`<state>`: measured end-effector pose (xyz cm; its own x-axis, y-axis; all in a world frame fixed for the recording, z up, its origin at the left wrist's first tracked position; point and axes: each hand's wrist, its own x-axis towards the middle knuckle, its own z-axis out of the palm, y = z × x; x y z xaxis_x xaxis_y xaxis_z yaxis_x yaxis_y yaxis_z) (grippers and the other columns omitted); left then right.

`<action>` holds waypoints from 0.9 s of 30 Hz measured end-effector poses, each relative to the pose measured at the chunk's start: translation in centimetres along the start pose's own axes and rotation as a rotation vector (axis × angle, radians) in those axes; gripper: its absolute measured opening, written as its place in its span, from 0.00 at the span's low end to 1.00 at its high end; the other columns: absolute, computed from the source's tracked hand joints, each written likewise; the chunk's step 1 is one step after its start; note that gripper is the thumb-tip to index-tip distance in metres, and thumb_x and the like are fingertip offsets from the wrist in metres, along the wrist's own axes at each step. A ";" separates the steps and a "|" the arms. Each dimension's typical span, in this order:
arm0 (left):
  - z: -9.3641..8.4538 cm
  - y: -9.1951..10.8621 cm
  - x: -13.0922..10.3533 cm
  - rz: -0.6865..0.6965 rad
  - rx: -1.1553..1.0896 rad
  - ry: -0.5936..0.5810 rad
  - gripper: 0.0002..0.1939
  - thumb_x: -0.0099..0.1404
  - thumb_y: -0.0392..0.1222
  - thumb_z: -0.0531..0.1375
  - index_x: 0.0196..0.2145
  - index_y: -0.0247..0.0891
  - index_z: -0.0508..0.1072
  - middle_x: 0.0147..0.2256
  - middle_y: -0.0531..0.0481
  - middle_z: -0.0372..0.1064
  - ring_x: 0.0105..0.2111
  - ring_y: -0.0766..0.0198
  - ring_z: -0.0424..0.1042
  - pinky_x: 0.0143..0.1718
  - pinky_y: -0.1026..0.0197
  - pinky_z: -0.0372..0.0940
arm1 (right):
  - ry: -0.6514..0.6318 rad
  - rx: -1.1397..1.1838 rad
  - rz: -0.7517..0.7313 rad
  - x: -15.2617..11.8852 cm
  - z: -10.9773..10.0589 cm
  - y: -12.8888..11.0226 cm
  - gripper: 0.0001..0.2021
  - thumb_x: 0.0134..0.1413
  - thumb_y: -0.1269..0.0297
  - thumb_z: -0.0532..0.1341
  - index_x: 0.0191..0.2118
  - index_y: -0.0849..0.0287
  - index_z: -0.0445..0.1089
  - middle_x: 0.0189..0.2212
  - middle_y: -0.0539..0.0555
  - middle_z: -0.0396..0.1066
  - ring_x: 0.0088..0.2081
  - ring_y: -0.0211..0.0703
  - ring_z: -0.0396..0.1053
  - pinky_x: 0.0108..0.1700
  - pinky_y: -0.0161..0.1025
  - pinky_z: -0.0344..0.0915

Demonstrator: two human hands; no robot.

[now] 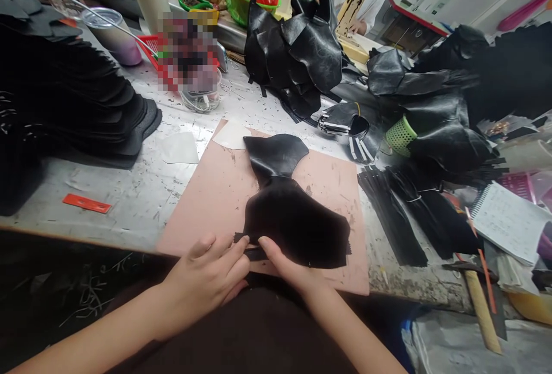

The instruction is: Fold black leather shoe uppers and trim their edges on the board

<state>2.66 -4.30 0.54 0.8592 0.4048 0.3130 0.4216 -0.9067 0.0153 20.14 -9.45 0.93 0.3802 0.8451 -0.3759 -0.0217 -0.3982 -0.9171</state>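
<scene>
Grey-white worktop point(133, 190) with a dark stack of cut pieces point(90, 104) at left and, toward the front, a pink board point(194, 207) bearing a black two-part piece point(297, 222). Glossy far part point(276, 154) and matte near part point(287, 213) apparently already joined at a narrow waist, with handling of the near edge seemingly unfinished. Left hand point(213, 268) and right hand point(287, 265) at that edge, beside a short dark strip point(256, 254); grip firm or loose on it, impossible to tell.
</scene>
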 end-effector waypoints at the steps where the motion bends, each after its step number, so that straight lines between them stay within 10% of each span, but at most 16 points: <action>1: 0.0 0.1 0.2 0.005 0.013 0.002 0.09 0.63 0.46 0.52 0.28 0.42 0.67 0.42 0.51 0.72 0.39 0.60 0.66 0.42 0.57 0.52 | 0.036 -0.065 -0.022 0.0 -0.5 -0.4 0.09 0.40 0.57 0.64 0.29 0.55 0.74 0.33 0.54 0.74 0.42 0.51 0.70 0.50 0.49 0.64; 6: -0.3 0.5 0.6 0.004 0.017 -0.023 0.10 0.62 0.46 0.52 0.35 0.40 0.69 0.41 0.48 0.72 0.36 0.58 0.66 0.41 0.56 0.51 | 0.216 -0.304 -0.283 0.1 -2.2 -0.5 0.11 0.39 0.61 0.65 0.32 0.58 0.74 0.34 0.56 0.74 0.40 0.52 0.70 0.49 0.48 0.65; 14: -0.1 0.7 1.3 -0.035 0.016 -0.058 0.19 0.62 0.51 0.50 0.44 0.38 0.69 0.39 0.48 0.72 0.36 0.56 0.65 0.42 0.54 0.50 | 0.153 -0.505 -0.504 -0.1 -2.3 0.7 0.08 0.47 0.64 0.59 0.35 0.56 0.73 0.30 0.54 0.73 0.37 0.49 0.71 0.47 0.47 0.66; 27: 0.3 1.2 2.6 0.021 -0.017 -0.117 0.20 0.62 0.50 0.51 0.46 0.34 0.69 0.40 0.40 0.70 0.38 0.54 0.67 0.41 0.54 0.56 | 0.082 -0.678 -0.519 0.1 -2.6 0.3 0.06 0.49 0.64 0.55 0.28 0.59 0.68 0.25 0.54 0.68 0.29 0.45 0.68 0.34 0.42 0.67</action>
<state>5.47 -4.26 1.12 0.8961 0.3958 0.2008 0.3990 -0.9166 0.0263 22.58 -10.42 0.93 0.2558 0.9611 0.1039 0.7211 -0.1181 -0.6827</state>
